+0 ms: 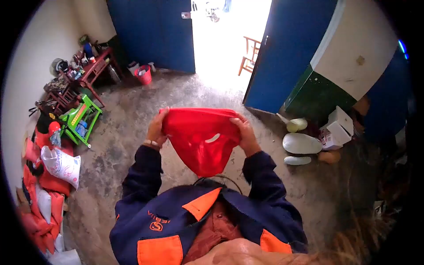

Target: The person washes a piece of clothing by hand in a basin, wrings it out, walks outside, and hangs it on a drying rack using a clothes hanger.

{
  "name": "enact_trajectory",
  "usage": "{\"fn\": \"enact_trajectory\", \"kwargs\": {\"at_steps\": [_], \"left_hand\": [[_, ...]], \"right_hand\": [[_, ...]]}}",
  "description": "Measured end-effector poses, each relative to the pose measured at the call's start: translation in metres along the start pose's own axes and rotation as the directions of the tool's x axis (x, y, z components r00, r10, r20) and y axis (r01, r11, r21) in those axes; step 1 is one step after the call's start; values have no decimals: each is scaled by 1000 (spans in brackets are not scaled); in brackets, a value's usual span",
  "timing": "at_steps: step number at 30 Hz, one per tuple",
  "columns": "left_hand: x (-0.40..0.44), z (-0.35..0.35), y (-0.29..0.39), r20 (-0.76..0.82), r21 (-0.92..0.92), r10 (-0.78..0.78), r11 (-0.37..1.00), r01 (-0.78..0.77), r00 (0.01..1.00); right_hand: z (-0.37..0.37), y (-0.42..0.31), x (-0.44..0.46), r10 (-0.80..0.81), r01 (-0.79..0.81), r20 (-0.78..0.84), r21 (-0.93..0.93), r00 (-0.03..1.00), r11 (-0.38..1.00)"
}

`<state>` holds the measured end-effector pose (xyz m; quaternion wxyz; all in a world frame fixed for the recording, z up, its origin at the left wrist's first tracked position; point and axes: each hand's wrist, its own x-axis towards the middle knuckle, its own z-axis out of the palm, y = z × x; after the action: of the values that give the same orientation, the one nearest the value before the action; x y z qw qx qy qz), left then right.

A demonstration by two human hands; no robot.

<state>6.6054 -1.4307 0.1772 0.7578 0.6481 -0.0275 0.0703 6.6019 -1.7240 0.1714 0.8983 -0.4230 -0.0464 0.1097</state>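
A soft red cloth [198, 132] is stretched between my two hands in front of my chest. Its top edge is straight and wide, the lower part narrows to a rounded end, and a small white mark or opening shows right of its middle. I cannot tell exactly what kind of article it is. My left hand [157, 127], with a band at the wrist, grips the upper left corner. At the upper right corner, my right hand [244, 134] has its fingers closed on the edge. Below the cloth's tip, a thin dark loop [227, 179] is partly hidden.
Ahead, blue doors [285, 53] stand open, with a wooden chair [250, 56] outside. Left are a cluttered red table [95, 66], a red bucket [143, 75], a green rack [81, 119] and sacks [62, 165]. Right are a large pale gourd [302, 144] and a white box [338, 128].
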Motion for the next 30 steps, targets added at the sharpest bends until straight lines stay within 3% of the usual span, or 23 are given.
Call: {"fn": "enact_trajectory", "kwargs": {"at_steps": [1, 3, 5, 6, 9, 12, 17, 21, 23, 25, 30], "left_hand": [[27, 8, 14, 37, -432, -282, 861, 270, 959], [83, 2, -1, 57, -472, -260, 844, 256, 964], [144, -2, -15, 62, -530, -250, 812, 244, 966], [176, -3, -23, 73, -492, -261, 830, 263, 963], [251, -2, -31, 78, -374, -265, 886, 275, 961], [335, -7, -64, 215, -376, -266, 865, 331, 940], [452, 1, -105, 150, -348, -269, 887, 305, 951], [558, 10, -145, 68, -3, -126, 992, 126, 990], [612, 20, -147, 89, -99, -174, 978, 183, 981], [656, 30, -130, 171, -241, -227, 934, 264, 959], [760, 81, -98, 152, -316, -137, 932, 179, 979]], "right_hand": [[-10, -3, 28, 7, -7, -18, -24, 1000, 1000], [-16, -10, 65, 22, -25, -59, -59, 998, 998], [-28, -15, 116, 51, -48, -84, 39, 995, 998], [-33, -18, 141, 71, -61, -170, 67, 983, 996], [-33, -37, 204, 63, -56, -125, 64, 990, 996], [-39, -54, 272, 78, -70, -144, 57, 987, 996], [-72, -69, 385, 180, -184, -105, -30, 978, 982], [-104, -85, 483, 151, -146, -62, 77, 987, 986], [-123, -91, 542, 162, -140, -95, 207, 982, 968], [-132, -100, 593, 155, -137, -73, 205, 985, 969], [-190, -115, 720, 78, -82, -71, -54, 994, 995]]}}
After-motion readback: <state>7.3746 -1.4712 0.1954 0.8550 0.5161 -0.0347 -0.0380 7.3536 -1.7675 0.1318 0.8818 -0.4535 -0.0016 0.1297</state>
